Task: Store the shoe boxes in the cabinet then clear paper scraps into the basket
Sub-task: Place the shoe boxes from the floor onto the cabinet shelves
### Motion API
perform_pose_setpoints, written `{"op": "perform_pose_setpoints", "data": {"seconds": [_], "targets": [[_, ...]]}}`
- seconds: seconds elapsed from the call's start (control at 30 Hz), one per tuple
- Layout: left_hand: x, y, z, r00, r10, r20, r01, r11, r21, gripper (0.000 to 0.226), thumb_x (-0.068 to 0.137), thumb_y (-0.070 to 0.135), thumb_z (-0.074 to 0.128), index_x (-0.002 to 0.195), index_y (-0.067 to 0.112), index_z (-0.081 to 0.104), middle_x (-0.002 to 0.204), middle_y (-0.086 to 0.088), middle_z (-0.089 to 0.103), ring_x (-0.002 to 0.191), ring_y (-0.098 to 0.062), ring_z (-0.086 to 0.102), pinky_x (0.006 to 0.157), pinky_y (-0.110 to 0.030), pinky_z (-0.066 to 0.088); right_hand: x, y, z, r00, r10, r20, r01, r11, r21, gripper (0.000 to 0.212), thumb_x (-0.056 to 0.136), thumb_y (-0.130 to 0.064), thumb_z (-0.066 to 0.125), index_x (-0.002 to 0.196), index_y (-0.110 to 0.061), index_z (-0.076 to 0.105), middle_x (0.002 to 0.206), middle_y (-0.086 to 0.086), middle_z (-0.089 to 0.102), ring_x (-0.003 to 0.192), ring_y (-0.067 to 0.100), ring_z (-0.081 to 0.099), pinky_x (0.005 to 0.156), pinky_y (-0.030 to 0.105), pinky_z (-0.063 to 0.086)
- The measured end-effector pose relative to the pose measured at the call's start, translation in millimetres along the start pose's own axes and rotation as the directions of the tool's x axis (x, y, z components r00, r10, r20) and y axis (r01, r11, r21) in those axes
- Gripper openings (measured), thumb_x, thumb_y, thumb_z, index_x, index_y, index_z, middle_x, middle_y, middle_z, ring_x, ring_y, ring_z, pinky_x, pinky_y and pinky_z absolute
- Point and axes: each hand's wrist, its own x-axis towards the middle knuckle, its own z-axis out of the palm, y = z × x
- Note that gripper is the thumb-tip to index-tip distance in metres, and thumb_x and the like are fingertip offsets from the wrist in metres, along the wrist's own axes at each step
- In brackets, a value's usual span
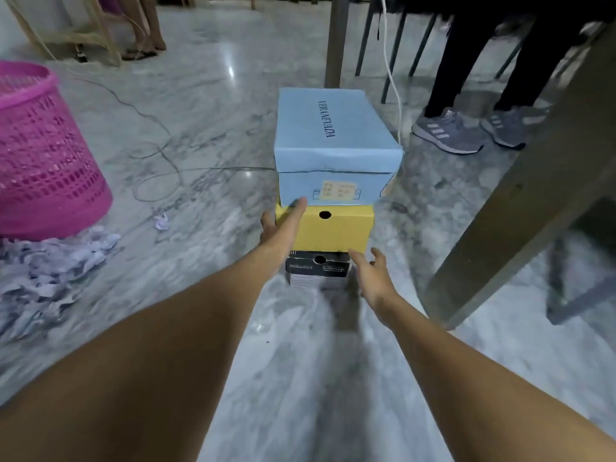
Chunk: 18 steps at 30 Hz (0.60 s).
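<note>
Three shoe boxes stand stacked on the marble floor: a light blue box (336, 141) on top, a yellow box (336, 230) under it, a black box (318, 270) at the bottom. My left hand (283, 225) reaches to the stack's left front corner, fingers straight, tips at the blue box's lower edge. My right hand (371, 273) is open beside the black box's right end, apart from it. A pink mesh basket (43, 155) stands at the left, with a heap of pale paper scraps (50, 275) on the floor by its base.
A lone paper scrap (162, 222) lies between basket and boxes. Thin cables (156, 161) loop across the floor. A wooden table leg (520, 201) slants at the right. A person's grey sneakers (446, 131) stand behind it, and a post (335, 41) rises behind the stack.
</note>
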Motion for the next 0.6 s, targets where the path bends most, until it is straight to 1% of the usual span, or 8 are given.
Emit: {"op": "perform_pose_setpoints", "data": {"seconds": [0.1,0.2,0.3,0.37,0.4,0.43,0.5,0.6], "targets": [[6.5,-19.6,8.6,0.999,-0.053,-0.006,0.052,0.997,-0.059,0.109,0.066,0.088,0.05,0.153,0.037,0.008,0.159,0.01,0.021,0.145,-0.026,0.026,0.113,-0.06,0.023,10.4,13.6,4.9,0.995,0.018,0.101,-0.018,1.0,0.008,0.074,0.098,-0.038,0.054,0.157,-0.027,0.012,0.156,0.002,0.034,0.139,0.025,0.039,0.105,0.036,0.035],[7.0,-32.1,13.3,0.994,-0.1,0.037,0.103,0.99,-0.1,0.106,0.064,0.09,0.049,0.149,0.031,0.023,0.143,0.008,0.038,0.136,-0.023,0.036,0.107,-0.052,0.032,16.1,22.2,11.1,0.986,0.003,0.164,-0.003,1.0,0.0,0.061,0.1,-0.03,0.052,0.155,-0.026,0.026,0.154,-0.001,0.04,0.137,0.02,0.043,0.108,0.034,0.036],[6.4,-37.2,12.9,0.996,-0.073,0.05,0.079,0.989,-0.125,0.11,0.053,0.095,0.049,0.143,0.033,0.035,0.137,0.01,0.05,0.125,-0.02,0.047,0.093,-0.044,0.039,15.2,25.5,14.6,0.988,-0.039,0.152,0.04,0.999,0.001,0.044,0.1,-0.028,0.05,0.144,-0.026,0.045,0.14,-0.004,0.056,0.122,0.016,0.054,0.097,0.03,0.041],[5.2,-37.4,10.9,0.995,-0.069,0.075,0.079,0.988,-0.136,0.106,0.053,0.096,0.048,0.141,0.037,0.04,0.136,0.008,0.055,0.118,-0.017,0.053,0.073,-0.034,0.041,12.3,26.4,14.3,0.992,-0.046,0.114,0.043,0.999,0.029,0.04,0.101,-0.03,0.049,0.141,-0.026,0.047,0.132,-0.006,0.058,0.116,0.014,0.055,0.096,0.03,0.042],[3.0,-36.9,9.3,0.994,-0.076,0.083,0.086,0.988,-0.129,0.102,0.057,0.095,0.047,0.141,0.038,0.04,0.137,0.008,0.055,0.118,-0.017,0.054,0.069,-0.032,0.04,9.8,27.3,14.1,0.994,-0.039,0.099,0.035,0.999,0.041,0.038,0.102,-0.032,0.048,0.14,-0.025,0.047,0.13,-0.006,0.057,0.113,0.014,0.054,0.094,0.029,0.041],[-0.7,-37.2,7.3,0.993,-0.076,0.094,0.088,0.988,-0.127,0.1,0.059,0.095,0.046,0.142,0.04,0.039,0.139,0.007,0.053,0.122,-0.018,0.052,0.075,-0.033,0.041,6.4,28.0,14.3,0.996,-0.03,0.085,0.026,0.999,0.045,0.037,0.102,-0.035,0.047,0.138,-0.025,0.047,0.128,-0.006,0.057,0.111,0.013,0.054,0.091,0.028,0.039],[-10.5,-39.7,2.9,0.991,-0.068,0.114,0.082,0.989,-0.12,0.102,0.056,0.098,0.043,0.143,0.045,0.037,0.147,0.008,0.046,0.133,-0.021,0.043,0.092,-0.045,0.04,-0.1,31.9,14.5,0.998,-0.016,0.061,0.015,1.0,0.02,0.034,0.101,-0.042,0.045,0.13,-0.024,0.051,0.12,-0.006,0.058,0.105,0.012,0.054,0.086,0.027,0.037],[-29.5,-46.5,-3.7,0.991,-0.069,0.117,0.08,0.992,-0.099,0.095,0.061,0.097,0.038,0.142,0.049,0.036,0.151,0.013,0.04,0.138,-0.021,0.038,0.1,-0.055,0.035,-13.5,37.2,17.1,0.999,-0.004,0.033,0.003,1.0,0.01,0.027,0.101,-0.045,0.045,0.113,-0.022,0.054,0.103,-0.01,0.057,0.089,0.004,0.052,0.075,0.027,0.038]]}}
